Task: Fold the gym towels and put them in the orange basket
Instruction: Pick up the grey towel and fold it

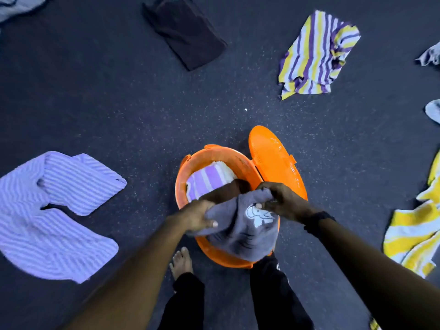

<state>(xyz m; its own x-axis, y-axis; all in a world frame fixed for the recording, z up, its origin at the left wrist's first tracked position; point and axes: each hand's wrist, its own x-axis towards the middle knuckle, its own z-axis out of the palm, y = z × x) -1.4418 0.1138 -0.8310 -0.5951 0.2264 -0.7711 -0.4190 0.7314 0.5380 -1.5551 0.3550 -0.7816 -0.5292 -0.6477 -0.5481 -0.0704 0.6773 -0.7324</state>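
A folded grey towel [240, 231] with a white print hangs over the near half of the orange basket [183, 177]. My left hand [197, 216] grips its left edge. My right hand [281, 201] pinches its upper right corner. Inside the basket lies a folded purple and white striped towel [209, 178], with a dark cloth partly showing beside it. The basket's orange lid [271, 156] stands open at the right side.
Loose towels lie around on the dark floor: a lilac striped one [54, 210] at left, a black one [185, 32] at the back, a purple and yellow striped one [316, 53] back right, a yellow and white one [414, 225] at right. My bare foot [181, 260] stands by the basket.
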